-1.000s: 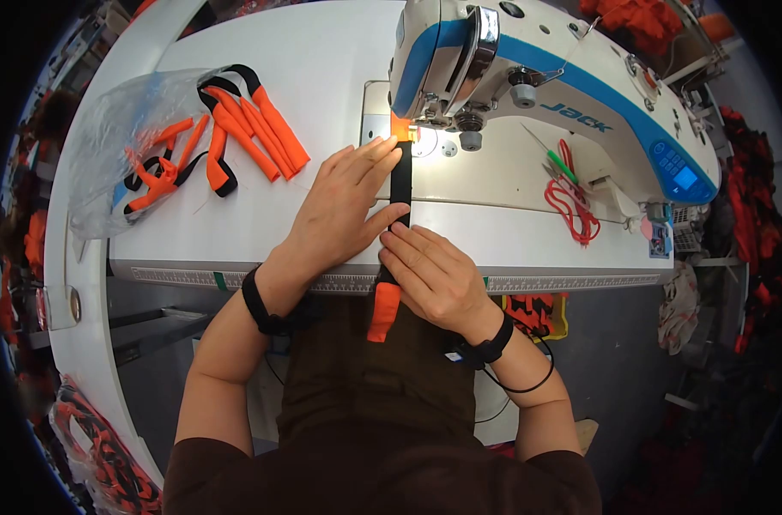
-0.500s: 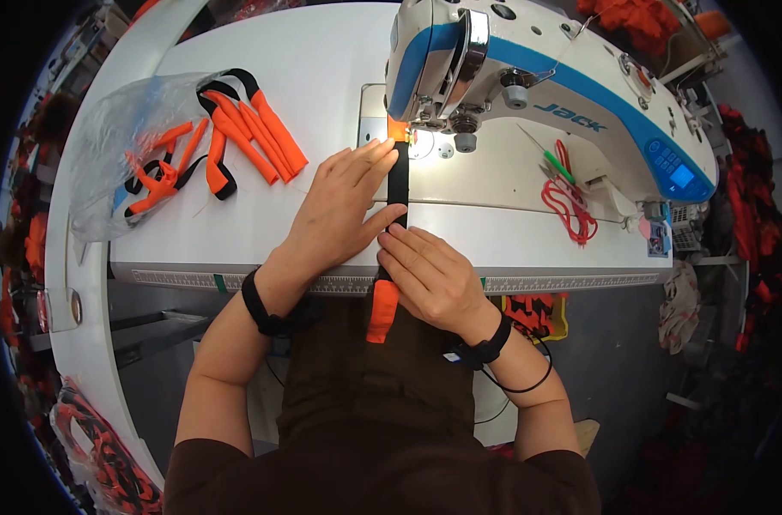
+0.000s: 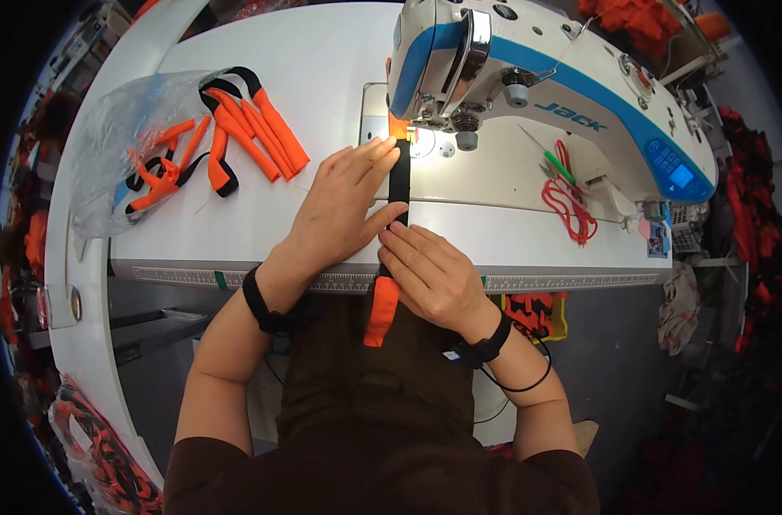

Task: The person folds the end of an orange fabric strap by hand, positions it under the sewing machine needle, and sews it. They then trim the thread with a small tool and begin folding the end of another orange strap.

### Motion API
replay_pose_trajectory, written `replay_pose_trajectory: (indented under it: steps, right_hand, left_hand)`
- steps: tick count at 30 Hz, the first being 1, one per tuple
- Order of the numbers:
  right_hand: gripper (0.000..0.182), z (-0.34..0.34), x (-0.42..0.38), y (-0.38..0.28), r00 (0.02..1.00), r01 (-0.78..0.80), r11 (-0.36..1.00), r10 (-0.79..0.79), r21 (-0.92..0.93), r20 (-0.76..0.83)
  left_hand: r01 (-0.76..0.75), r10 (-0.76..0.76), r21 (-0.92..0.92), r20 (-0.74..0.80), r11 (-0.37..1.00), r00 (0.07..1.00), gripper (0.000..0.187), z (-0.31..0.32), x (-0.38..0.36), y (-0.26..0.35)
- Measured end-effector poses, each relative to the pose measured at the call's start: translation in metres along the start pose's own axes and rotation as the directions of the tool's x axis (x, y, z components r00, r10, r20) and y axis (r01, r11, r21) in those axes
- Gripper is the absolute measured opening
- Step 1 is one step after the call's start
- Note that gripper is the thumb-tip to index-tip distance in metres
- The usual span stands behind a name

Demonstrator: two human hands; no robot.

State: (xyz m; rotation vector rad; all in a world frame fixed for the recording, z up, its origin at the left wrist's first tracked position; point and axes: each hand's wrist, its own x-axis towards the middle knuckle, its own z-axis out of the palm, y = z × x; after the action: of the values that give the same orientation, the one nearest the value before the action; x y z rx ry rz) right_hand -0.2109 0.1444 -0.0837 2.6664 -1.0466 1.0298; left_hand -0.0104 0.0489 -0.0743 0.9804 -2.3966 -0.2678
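Left hand (image 3: pixel 344 197): nearly flat, fingers on strap (image 3: pixel 400 178) in front of sewing machine (image 3: pixel 550 77) | right hand (image 3: pixel 436 279): half-curled, fingertips on strap, pinch unclear | strap: partly under machine; likely light, limp, best guided flat by edges

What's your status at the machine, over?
Both hands, left and right, on black-and-orange strap, under sewing head. Red cord and green-handled tool right, apart from strap.

One head-worn view looks forward and steeply down from above the worktop (image 3: pixel 262 227), its rim apparently curved and dark.
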Motion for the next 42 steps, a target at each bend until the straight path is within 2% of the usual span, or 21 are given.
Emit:
replay_pose_trajectory:
  steps: [14, 17, 19, 23, 27, 29, 31, 32, 33, 35, 36, 37, 38, 39, 40, 41, 42]
  right_hand:
    - [0.028, 0.0, 0.001, 0.002, 1.0, -0.001, 1.0, 0.001, 0.011, -0.01]
    - [0.028, 0.002, 0.0, 0.0, 1.0, -0.016, 0.999, 0.017, 0.047, -0.018]
    - [0.036, 0.001, 0.002, -0.002, 0.998, -0.031, 0.998, 0.034, 0.059, -0.05]
    - [0.029, 0.005, -0.002, 0.0, 0.999, 0.0, 1.0, 0.001, 0.016, -0.054]
    - [0.03, 0.005, -0.003, -0.002, 0.998, -0.005, 1.0, 0.005, -0.006, -0.064]
    - [0.029, 0.002, -0.005, -0.007, 0.998, -0.02, 1.0, 0.018, -0.022, -0.061]
    - [0.026, -0.001, -0.008, -0.013, 0.994, -0.078, 0.996, 0.082, 0.046, -0.079]
    - [0.026, -0.005, -0.011, -0.018, 0.993, -0.074, 0.997, 0.077, 0.036, -0.092]
    - [0.025, -0.012, -0.019, -0.025, 0.978, -0.168, 0.976, 0.183, 0.141, -0.103]
    - [0.022, -0.029, -0.034, -0.038, 0.913, -0.322, 0.883, 0.386, 0.341, -0.136]
    - [0.021, -0.04, -0.046, -0.047, 0.858, -0.385, 0.813, 0.49, 0.437, -0.155]
    - [0.02, -0.051, -0.062, -0.056, 0.731, -0.509, 0.647, 0.673, 0.568, -0.112]
    - [0.021, -0.059, -0.086, -0.053, 0.633, -0.546, 0.523, 0.769, 0.654, -0.088]
    - [0.021, -0.076, -0.113, -0.044, 0.496, -0.596, 0.299, 0.867, 0.745, 0.049]
    - [0.021, -0.101, -0.141, -0.028, 0.378, -0.717, 0.118, 0.894, 0.687, 0.241]
    - [0.02, -0.118, -0.174, -0.008, 0.395, -0.756, 0.144, 0.878, 0.638, 0.27]
    - [0.023, -0.149, -0.205, 0.007, 0.124, -0.863, -0.151, 0.861, 0.482, 0.493]
  left_hand:
    - [0.019, -0.019, 0.003, 0.022, 1.0, 1.0, 0.067, 0.0, 0.001, 0.0]
    - [0.007, -0.007, -0.002, 0.0, 1.0, 1.0, 0.066, 0.005, -0.002, -0.004]
    - [-0.019, 0.02, 0.023, -0.039, 1.0, 0.999, 0.065, 0.008, -0.002, -0.006]
    - [-0.039, 0.042, 0.051, -0.059, 0.998, 0.997, 0.064, 0.011, -0.004, -0.008]
    - [-0.053, 0.06, 0.095, -0.081, 0.994, 0.995, 0.062, 0.013, -0.005, -0.007]
    - [-0.071, 0.08, 0.099, -0.092, 0.993, 0.993, 0.062, 0.015, -0.005, -0.009]
    - [-0.092, 0.103, 0.107, -0.101, 0.99, 0.99, 0.061, 0.014, -0.005, -0.009]
    - [-0.103, 0.109, 0.061, -0.096, 0.993, 0.989, 0.061, 0.012, -0.005, -0.009]
    - [-0.109, 0.11, 0.018, -0.089, 0.994, 0.99, 0.06, 0.01, -0.007, -0.01]
    - [-0.155, 0.155, 0.016, -0.121, 0.988, 0.98, 0.057, -0.001, -0.017, -0.017]
    - [-0.116, 0.112, -0.039, -0.104, 0.992, 0.988, 0.054, -0.01, -0.025, -0.018]
    - [-0.075, 0.067, -0.093, -0.082, 0.993, 0.994, 0.052, -0.019, -0.033, -0.021]
    - [-0.073, 0.062, -0.052, -0.184, 0.996, 0.981, 0.044, -0.027, -0.041, -0.03]
    - [-0.077, 0.07, -0.035, -0.183, 0.996, 0.981, 0.044, -0.036, -0.05, -0.044]
    - [0.087, -0.095, -0.049, -0.205, 0.995, 0.974, 0.04, -0.047, -0.059, -0.06]
    - [0.248, -0.257, -0.07, -0.228, 0.966, 0.939, 0.037, -0.059, -0.065, -0.072]
    - [0.331, -0.354, -0.132, -0.246, 0.934, 0.902, 0.035, -0.074, -0.066, -0.075]
